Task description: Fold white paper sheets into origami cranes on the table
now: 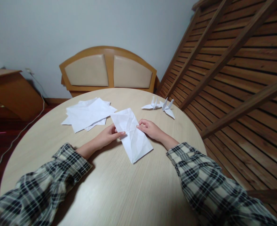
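Surface (110, 194), round, pale wood grain, filling the centre and bottom of the frame; slatted wooden panel (237, 59), brown, leaning at a slant across the right side, upper to lower; wall (58, 28), plain, pale grey-blue, across the top left and centre; sleeves, two, plaid in black, grey and cream, the left one (44, 185) at lower left, the right one (211, 185) at lower right; headboard (111, 69), wooden, arched, two cream padded panels, upper centre, behind the far edge of the surface; wooden cabinet (16, 94), orange-brown, at the left edge; pile of paper (89, 113), white sheets overlapping at odd angles, left of centre; creased sheet (135, 141), white, marked with fold lines, centre of the frame, set aslant between the hands, its upper corner beside the pile; whether it rests on the surface, cannot tell; left hand (109, 135), nearly closed, gripping the sheet's left edge, thumb on top, fingers mostly hidden beneath; right hand (150, 129), fingers curled in, thumb and forefinger pinching the sheet's right edge; paper cranes, two, white, finished, wings spread, right of upper centre, one (154, 105) just beside the other (168, 109); cable (43, 105), pale, thin, trailing down the left side; wall socket (28, 70), small, upper left.
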`<state>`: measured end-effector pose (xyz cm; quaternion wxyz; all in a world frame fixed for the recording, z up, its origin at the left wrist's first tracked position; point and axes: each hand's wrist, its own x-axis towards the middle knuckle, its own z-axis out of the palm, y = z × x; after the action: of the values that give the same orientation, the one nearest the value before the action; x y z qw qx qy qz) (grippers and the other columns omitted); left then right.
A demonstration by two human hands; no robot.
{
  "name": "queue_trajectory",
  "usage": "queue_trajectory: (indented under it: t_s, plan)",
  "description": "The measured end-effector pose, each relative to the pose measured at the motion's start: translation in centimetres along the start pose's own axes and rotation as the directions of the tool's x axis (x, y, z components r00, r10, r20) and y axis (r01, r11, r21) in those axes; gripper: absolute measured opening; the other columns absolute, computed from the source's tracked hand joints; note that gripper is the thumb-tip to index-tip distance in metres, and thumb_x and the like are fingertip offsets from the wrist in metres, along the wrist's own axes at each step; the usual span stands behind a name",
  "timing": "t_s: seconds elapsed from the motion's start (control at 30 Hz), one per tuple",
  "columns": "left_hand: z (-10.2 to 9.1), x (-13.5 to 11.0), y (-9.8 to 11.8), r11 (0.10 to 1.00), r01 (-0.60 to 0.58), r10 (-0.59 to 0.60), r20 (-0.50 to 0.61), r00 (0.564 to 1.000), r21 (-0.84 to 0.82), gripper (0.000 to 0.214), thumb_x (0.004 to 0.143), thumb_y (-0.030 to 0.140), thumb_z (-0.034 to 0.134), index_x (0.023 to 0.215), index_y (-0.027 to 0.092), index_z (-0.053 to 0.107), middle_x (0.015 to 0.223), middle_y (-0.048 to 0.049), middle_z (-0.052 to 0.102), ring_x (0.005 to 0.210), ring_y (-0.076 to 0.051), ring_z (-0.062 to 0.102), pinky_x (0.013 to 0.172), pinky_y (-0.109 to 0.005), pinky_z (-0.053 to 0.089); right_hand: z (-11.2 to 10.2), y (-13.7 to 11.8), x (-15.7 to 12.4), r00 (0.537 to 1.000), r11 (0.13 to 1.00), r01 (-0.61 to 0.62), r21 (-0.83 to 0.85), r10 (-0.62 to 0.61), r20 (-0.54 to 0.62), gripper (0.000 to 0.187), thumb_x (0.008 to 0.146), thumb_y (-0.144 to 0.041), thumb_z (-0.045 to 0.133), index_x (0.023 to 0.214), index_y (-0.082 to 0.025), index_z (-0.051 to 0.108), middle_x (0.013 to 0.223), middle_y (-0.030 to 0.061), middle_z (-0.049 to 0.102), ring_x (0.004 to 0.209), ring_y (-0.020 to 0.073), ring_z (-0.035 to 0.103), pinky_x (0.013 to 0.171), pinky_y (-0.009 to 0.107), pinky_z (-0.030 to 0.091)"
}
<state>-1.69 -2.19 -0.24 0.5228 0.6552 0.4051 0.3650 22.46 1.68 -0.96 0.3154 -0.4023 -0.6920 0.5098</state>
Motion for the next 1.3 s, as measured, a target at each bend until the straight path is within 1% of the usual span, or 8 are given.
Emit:
queue_trajectory:
  t_s: [0.13,0.3,0.47,0.57,0.63,0.83,1.07,1.3]
  plan:
    - [0.5,0.0,0.5,1.000,-0.007,0.008,-0.058,0.998,0.008,0.049,0.078,0.034,0.072,0.122,0.015,0.059,0.125,-0.0151,0.064,0.110,-0.030,0.061,0.093,-0.041,0.050,1.2,-0.4,-0.2,0.989,0.993,0.085,-0.077,-0.094,-0.115,0.030,0.083,-0.047,0.059,0.078,-0.021,0.047,0.061,-0.0055,0.044,0.054,0.0102,0.039,0.050,0.023,0.026]
    - [0.5,0.0,0.0,0.999,0.035,-0.034,-0.108,0.994,0.000,0.042,0.078,0.036,0.072,0.114,0.015,0.064,0.121,-0.0144,0.068,0.104,-0.028,0.065,0.089,-0.038,0.052,2.8,-1.0,-0.4,0.969,0.986,0.158,-0.054,-0.165,-0.184,0.025,0.084,-0.043,0.059,0.078,-0.020,0.048,0.070,-0.0014,0.054,0.064,0.0129,0.051,0.058,0.026,0.039]
    - [0.2,-0.2,-0.5,0.995,0.099,-0.101,-0.098,0.990,-0.030,0.037,0.077,0.037,0.071,0.107,0.015,0.067,0.107,-0.0124,0.072,0.088,-0.024,0.067,0.078,-0.036,0.054,3.3,-1.0,-0.3,0.983,0.988,0.146,0.052,-0.139,-0.123,0.025,0.079,-0.039,0.066,0.081,-0.018,0.055,0.082,0.0031,0.062,0.074,0.0153,0.059,0.068,0.029,0.047]
    - [0.0,-0.3,-0.6,0.994,0.109,-0.109,-0.057,0.992,-0.016,0.039,0.076,0.038,0.071,0.107,0.015,0.067,0.104,-0.0115,0.072,0.085,-0.023,0.067,0.076,-0.035,0.053,3.5,-1.1,-0.4,0.994,0.983,0.102,0.155,-0.096,-0.046,0.030,0.075,-0.038,0.072,0.091,-0.016,0.060,0.093,0.0067,0.067,0.081,0.0172,0.063,0.074,0.032,0.050]
    - [-0.2,-0.3,-0.7,0.995,0.104,-0.104,-0.026,0.994,-0.006,0.040,0.075,0.037,0.071,0.108,0.014,0.066,0.102,-0.0111,0.072,0.085,-0.023,0.066,0.076,-0.035,0.053,3.6,-1.1,-0.6,0.996,0.982,0.085,0.171,-0.084,-0.012,0.031,0.073,-0.037,0.074,0.093,-0.015,0.063,0.097,0.0077,0.069,0.083,0.0176,0.063,0.075,0.032,0.050]
    - [-0.5,-0.4,-0.4,0.994,0.109,-0.109,0.060,0.992,0.006,0.042,0.071,0.033,0.073,0.108,0.015,0.064,0.101,-0.0097,0.071,0.086,-0.024,0.066,0.076,-0.034,0.053,3.7,-1.0,-0.9,0.997,0.996,0.081,0.044,-0.080,-0.015,0.031,0.076,-0.045,0.071,0.081,-0.014,0.068,0.082,0.0062,0.070,0.070,0.0158,0.061,0.066,0.029,0.047]
    - [-0.8,-0.5,0.4,0.995,0.095,-0.099,0.143,0.985,0.031,0.041,0.070,0.034,0.074,0.105,0.016,0.065,0.101,-0.0089,0.071,0.086,-0.023,0.066,0.076,-0.033,0.052,3.3,-1.5,-1.1,0.997,0.998,0.035,-0.043,-0.037,-0.060,0.041,0.080,-0.055,0.065,0.066,-0.016,0.061,0.052,0.0003,0.058,0.048,0.0118,0.052,0.047,0.024,0.036]
    - [-1.0,-0.5,0.7,0.994,0.092,-0.101,0.170,0.980,0.060,0.038,0.067,0.031,0.076,0.101,0.017,0.066,0.095,-0.0066,0.071,0.080,-0.020,0.064,0.072,-0.030,0.051,3.1,-2.0,-1.3,0.990,0.997,0.060,-0.048,-0.065,-0.122,0.044,0.079,-0.058,0.065,0.064,-0.018,0.056,0.048,-0.0021,0.052,0.044,0.0100,0.047,0.044,0.023,0.031]
